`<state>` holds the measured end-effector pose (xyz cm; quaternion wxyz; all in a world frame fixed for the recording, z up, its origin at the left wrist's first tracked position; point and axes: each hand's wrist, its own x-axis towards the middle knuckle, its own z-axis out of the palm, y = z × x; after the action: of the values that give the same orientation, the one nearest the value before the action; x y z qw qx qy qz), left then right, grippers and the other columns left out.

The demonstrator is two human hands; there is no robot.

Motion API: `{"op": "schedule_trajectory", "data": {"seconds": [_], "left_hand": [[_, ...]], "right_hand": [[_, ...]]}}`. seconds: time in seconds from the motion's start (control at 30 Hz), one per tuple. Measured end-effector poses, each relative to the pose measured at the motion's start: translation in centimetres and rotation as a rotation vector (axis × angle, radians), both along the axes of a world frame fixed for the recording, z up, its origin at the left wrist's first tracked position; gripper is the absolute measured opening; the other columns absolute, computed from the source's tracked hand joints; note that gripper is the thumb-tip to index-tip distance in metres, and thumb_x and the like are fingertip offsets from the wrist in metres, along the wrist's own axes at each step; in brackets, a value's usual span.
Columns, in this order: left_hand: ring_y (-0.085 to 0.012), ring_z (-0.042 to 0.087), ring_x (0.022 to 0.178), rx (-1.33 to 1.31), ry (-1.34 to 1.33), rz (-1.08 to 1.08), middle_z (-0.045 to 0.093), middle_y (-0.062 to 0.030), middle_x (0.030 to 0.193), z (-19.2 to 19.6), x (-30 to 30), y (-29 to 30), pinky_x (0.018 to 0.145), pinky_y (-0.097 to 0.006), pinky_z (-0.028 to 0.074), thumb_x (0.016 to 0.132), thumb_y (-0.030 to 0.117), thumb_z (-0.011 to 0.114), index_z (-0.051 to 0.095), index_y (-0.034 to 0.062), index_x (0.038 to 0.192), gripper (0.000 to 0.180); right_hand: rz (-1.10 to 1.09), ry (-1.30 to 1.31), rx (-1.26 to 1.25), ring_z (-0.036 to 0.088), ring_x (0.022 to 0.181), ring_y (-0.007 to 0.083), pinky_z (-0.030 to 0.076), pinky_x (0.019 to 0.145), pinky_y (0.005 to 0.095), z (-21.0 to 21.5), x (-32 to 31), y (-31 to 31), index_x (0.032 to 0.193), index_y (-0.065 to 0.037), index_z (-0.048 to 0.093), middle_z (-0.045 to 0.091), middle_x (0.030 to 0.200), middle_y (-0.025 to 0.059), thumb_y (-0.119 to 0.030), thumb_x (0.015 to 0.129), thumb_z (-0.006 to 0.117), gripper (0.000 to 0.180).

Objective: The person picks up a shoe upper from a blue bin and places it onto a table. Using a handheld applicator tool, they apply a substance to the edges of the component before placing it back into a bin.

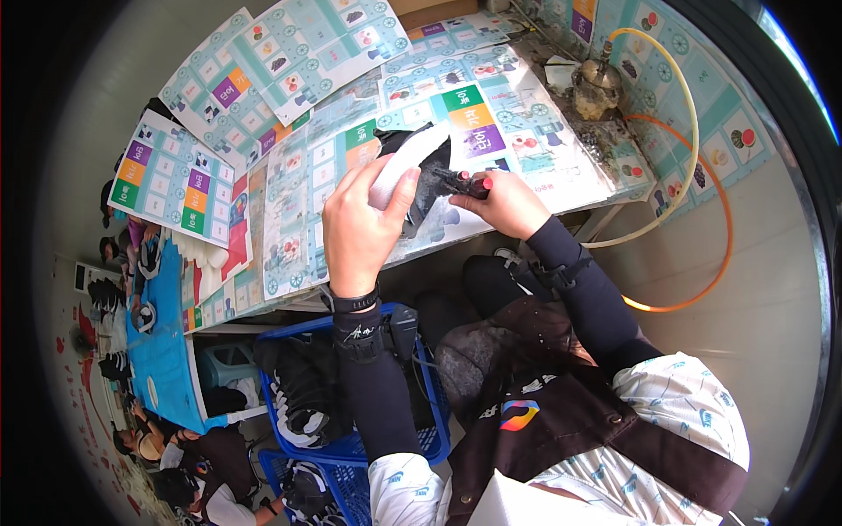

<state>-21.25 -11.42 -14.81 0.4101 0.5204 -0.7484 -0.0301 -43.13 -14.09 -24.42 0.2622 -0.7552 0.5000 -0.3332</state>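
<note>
The left hand [360,223] is clasping a black-and-white piece [430,180], the right hand [510,204] gripping a red-ended tool [468,183]. Tooling is apparently proceeding, calling for steadiness.

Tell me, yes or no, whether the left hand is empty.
No: the left hand holds a black and white piece between its thumb and fingers.
</note>
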Motion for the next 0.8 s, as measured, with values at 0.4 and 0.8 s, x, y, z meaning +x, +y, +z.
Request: {"op": "schedule_trajectory", "data": {"seconds": [0.4, 0.8], "left_hand": [[-0.0421, 0.072, 0.094, 0.004, -0.016, 0.006, 0.074, -0.0222, 0.102, -0.1, 0.0, 0.0, 0.081, -0.045, 0.056, 0.093, 0.042, 0.076, 0.076, 0.0012, 0.111, 0.045], [-0.0422, 0.072, 0.092, -0.001, 0.007, -0.003, 0.074, -0.0220, 0.101, -0.2, 0.1, 0.0, 0.080, -0.045, 0.056, 0.093, 0.044, 0.076, 0.075, 0.0008, 0.111, 0.046]], "right_hand": [[-0.079, -0.025, -0.052, 0.065, 0.076, 0.0446, 0.053, 0.069, 0.0474, -1.2, -0.6, -0.2, 0.093, -0.002, 0.075, 0.068, 0.078, 0.0216, -0.038, 0.090, 0.079, 0.036], [0.058, -0.009, 0.062, 0.069, 0.081, 0.0426, 0.056, 0.074, 0.0450, -0.9, -0.4, 0.1, 0.094, -0.001, 0.074, 0.071, 0.081, 0.0215, -0.040, 0.089, 0.080, 0.039]]}}
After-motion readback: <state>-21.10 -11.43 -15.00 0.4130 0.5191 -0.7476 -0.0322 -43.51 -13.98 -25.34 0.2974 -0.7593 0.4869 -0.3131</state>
